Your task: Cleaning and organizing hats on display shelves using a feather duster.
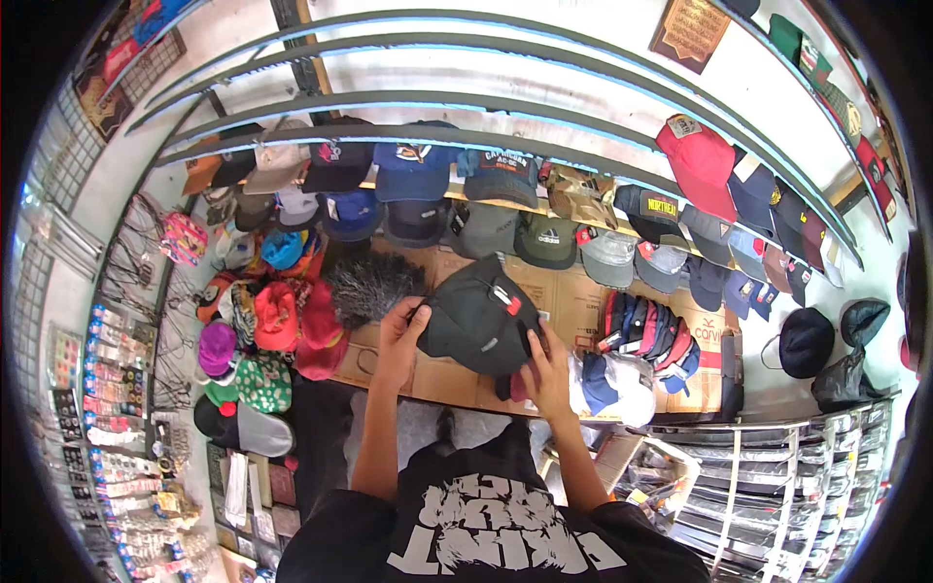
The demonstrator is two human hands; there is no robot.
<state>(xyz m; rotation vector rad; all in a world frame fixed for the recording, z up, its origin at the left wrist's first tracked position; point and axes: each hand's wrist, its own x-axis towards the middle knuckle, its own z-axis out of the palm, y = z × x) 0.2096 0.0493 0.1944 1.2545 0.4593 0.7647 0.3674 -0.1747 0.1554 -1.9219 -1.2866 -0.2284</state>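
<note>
Between my two hands I hold a black baseball cap (pixel 466 321) up over a cardboard-covered counter (pixel 437 379). My left hand (pixel 403 339) grips the cap's left edge, thumb on top. At its right edge, my right hand (pixel 547 372) has the fingers against the fabric. The cap carries a small red and white tag and a small light mark. Just behind my left hand lies a dark bristly or furry item (pixel 375 286). A dark red cap, partly hidden, shows beneath my right hand.
Rows of baseball caps (pixel 415 171) line shelves at the back. Colourful hats (pixel 275 315) pile up on the left. Nested caps (pixel 649 335) and a plastic-wrapped cap (pixel 612 382) sit on the right. A metal rack (pixel 787 481) stands lower right; small accessories (pixel 116 408) hang far left.
</note>
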